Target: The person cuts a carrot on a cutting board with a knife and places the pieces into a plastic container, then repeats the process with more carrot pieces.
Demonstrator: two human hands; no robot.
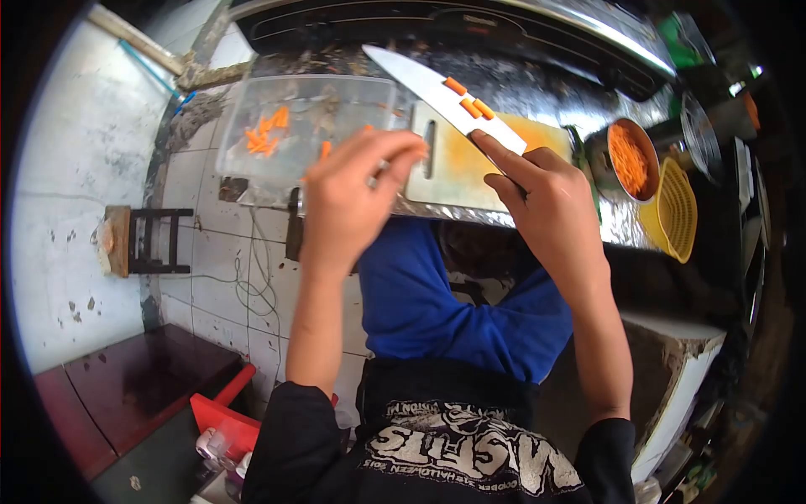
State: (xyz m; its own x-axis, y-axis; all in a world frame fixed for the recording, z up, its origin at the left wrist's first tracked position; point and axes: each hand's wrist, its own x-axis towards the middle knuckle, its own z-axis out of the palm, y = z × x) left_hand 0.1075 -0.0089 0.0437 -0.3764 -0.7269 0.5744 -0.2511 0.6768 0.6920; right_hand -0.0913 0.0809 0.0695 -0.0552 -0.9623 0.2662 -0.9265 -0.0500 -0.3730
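My right hand is closed around the handle of a large kitchen knife, its index finger stretched along the blade. Several short carrot pieces lie on the flat of the blade. Under the knife is a white cutting board with orange stains. My left hand hovers between the board and a clear plastic container, its fingers curled together; what they hold, if anything, I cannot make out. Orange bits show at its far edge. Cut carrot pieces lie in the container.
Right of the board stand a pot of shredded carrot and a yellow basket. A black stove runs along the back. On the left are a small dark stool and a red plastic item.
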